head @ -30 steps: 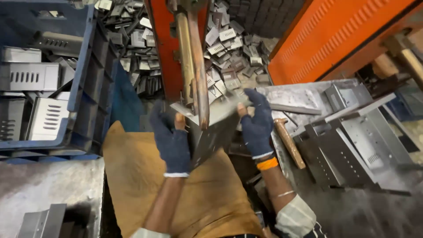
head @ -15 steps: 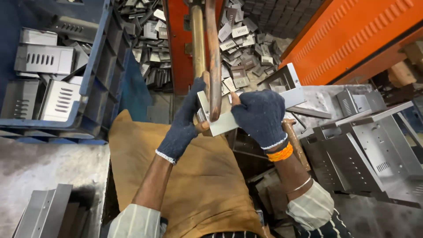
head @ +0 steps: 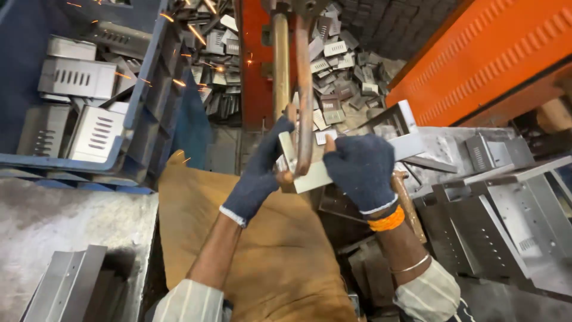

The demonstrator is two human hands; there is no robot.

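While sparks fly, both hands [head: 310, 170] clamp the metal bracket [head: 310, 173] between them.

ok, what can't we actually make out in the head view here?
- Contact point of the copper-coloured welding rods on the bent grey sheet-metal part: hidden by the rods.
- Right hand fingertips: behind the part.
- Machine head above the rods: cut off by the top edge.
- Blue plastic crate contents: partly cropped at left.

Knitted cloth gloves, dark and fuzzy, cover the left hand [head: 257, 179] and right hand [head: 361, 170]. Sheet-metal piece [head: 310, 176] looks dull grey; the rods [head: 304, 89] coppery and worn.
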